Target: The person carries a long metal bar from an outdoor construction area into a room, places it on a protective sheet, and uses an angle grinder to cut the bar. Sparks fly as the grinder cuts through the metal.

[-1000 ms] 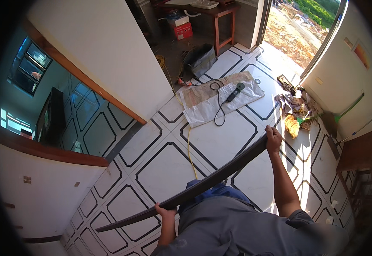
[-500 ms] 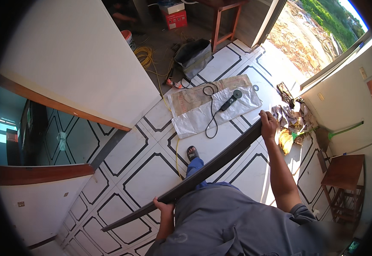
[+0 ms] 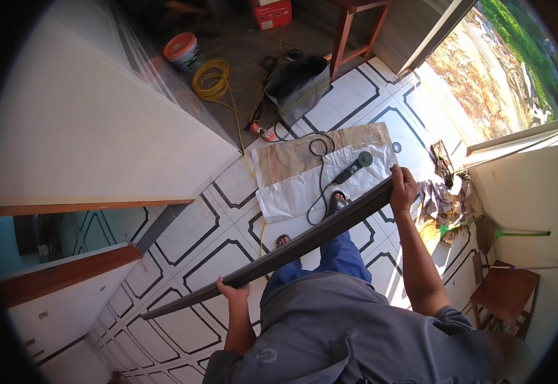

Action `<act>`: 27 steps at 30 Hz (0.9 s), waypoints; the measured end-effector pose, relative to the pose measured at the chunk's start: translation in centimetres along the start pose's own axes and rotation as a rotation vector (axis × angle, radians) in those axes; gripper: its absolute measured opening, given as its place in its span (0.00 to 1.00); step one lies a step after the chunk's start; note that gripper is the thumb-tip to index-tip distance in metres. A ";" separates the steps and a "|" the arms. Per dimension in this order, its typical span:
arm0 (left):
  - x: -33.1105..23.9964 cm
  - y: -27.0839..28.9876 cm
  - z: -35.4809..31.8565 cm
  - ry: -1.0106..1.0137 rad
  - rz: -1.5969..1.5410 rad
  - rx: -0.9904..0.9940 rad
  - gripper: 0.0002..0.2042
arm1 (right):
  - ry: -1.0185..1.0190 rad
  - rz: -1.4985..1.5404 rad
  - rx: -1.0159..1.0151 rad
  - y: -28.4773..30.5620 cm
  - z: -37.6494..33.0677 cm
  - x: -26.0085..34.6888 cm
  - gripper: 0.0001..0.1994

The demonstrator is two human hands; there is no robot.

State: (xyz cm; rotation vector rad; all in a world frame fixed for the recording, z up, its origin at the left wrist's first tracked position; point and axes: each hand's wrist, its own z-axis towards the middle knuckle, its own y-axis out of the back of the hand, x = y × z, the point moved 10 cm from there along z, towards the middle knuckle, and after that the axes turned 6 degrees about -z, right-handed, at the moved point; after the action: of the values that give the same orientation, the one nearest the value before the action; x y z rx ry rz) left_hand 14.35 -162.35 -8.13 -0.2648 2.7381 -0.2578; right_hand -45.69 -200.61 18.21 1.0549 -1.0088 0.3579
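A long dark brown plank-like strip (image 3: 304, 241) slants across in front of my body, its left end lower and its right end higher in the picture. My right hand (image 3: 404, 189) is closed around the right end. Farther down, my left hand (image 3: 233, 291) grips the strip's near edge with the thumb along it. Beyond the strip, a black angle grinder (image 3: 354, 168) with its cord lies on flattened white and brown sacking (image 3: 279, 198). A small round disc (image 3: 397, 147) rests at the sacking's right edge.
An open grey bag (image 3: 299, 89), a coiled yellow cable (image 3: 212, 80) and a bucket with an orange lid (image 3: 184, 51) stand ahead. Rags (image 3: 445, 192) and a green-handled broom (image 3: 522, 234) lie at right beside a wooden stool (image 3: 504, 291). A white wall (image 3: 100, 141) borders the left.
I have stepped forward toward the sacking; both feet now show. The strip stays held in both hands, and my left hand sits slightly higher and farther left in the picture.
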 end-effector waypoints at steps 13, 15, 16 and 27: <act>11.1 -7.8 -3.5 0.014 -0.055 -0.068 0.36 | -0.064 -0.030 0.197 -5.0 16.5 -5.4 0.20; 11.3 -8.2 -3.5 0.024 -0.048 -0.107 0.34 | -0.084 -0.042 0.224 -6.3 17.0 -5.2 0.20; 11.6 -8.5 -3.2 0.035 -0.044 -0.122 0.32 | -0.082 -0.053 0.229 -6.9 17.4 -5.1 0.20; 5.1 -13.8 5.9 0.103 -0.102 -0.069 0.36 | -0.116 -0.159 0.331 -19.5 15.6 1.9 0.17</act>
State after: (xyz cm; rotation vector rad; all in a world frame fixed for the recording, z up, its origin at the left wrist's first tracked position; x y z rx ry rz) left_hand 14.00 -177.67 -12.39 -0.4219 2.8431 -0.2098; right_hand -39.51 -223.76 10.94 1.4595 -0.9806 0.3428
